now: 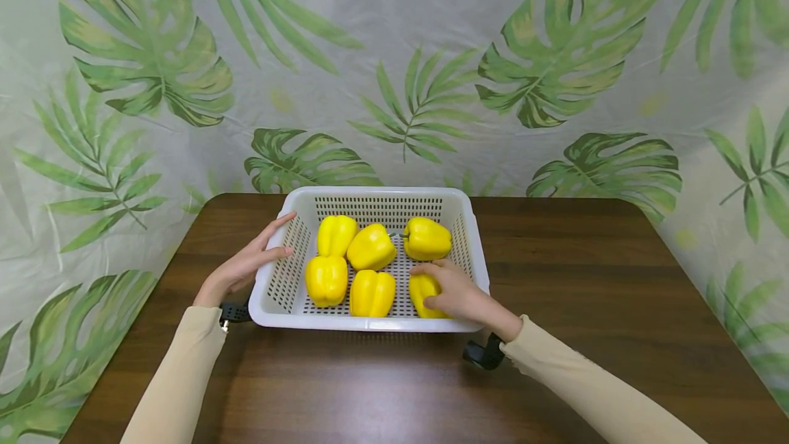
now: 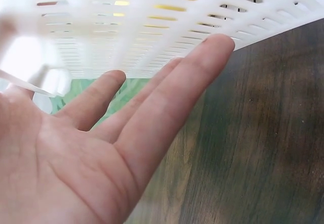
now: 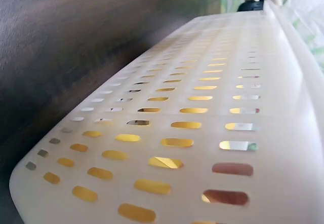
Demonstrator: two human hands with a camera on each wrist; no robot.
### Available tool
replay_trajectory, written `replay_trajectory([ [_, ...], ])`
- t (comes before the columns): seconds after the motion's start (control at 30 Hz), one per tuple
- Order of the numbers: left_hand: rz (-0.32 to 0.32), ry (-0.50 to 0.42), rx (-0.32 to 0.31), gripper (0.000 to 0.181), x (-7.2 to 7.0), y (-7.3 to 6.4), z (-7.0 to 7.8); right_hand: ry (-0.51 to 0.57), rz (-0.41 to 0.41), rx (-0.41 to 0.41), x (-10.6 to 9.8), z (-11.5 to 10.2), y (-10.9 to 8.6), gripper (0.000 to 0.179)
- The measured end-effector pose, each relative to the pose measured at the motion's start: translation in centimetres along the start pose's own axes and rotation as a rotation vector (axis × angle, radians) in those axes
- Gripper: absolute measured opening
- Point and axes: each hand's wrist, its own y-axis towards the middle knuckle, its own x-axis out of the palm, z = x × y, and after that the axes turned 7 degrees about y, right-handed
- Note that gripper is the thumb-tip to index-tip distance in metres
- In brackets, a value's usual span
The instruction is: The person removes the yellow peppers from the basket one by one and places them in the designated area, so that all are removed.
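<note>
A white slotted plastic basket (image 1: 370,324) holds several yellow bell peppers (image 1: 371,247). My right hand (image 1: 456,291) reaches over its near right rim and grips the bell pepper (image 1: 422,295) in the near right corner, thumb on the near side and fingers across the far side. In the right wrist view the basket wall (image 3: 283,117) hides this hand. At the left end, my left hand (image 1: 243,264) rests at the rim with its thumb over the edge. Its other fingers (image 2: 167,89) stretch straight along the outside of the slotted wall, as the left wrist view shows.
The basket stands on a dark brown wooden table (image 1: 585,279), near its far edge. Behind hangs a pale cloth (image 1: 431,19) with green leaf prints. A black wrist camera (image 1: 483,353) sits close to the basket's near right corner.
</note>
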Motion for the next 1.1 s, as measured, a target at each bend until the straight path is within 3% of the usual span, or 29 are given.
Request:
replay_trajectory([
  [0.5,0.012,0.006,-0.005,0.073,0.02,0.0,-0.08,0.056,0.07,-0.036,-0.17,-0.32,0.0,0.043],
  [0.87,0.016,-0.013,0.009,0.073,0.1,0.13,-0.3,0.128,0.085,0.002,-0.44,-0.66,-0.19,0.046],
  [1.1,0.021,-0.008,0.013,0.072,0.11,0.11,-0.42,0.156,0.085,-0.089,-0.63,-0.44,-0.23,0.045],
])
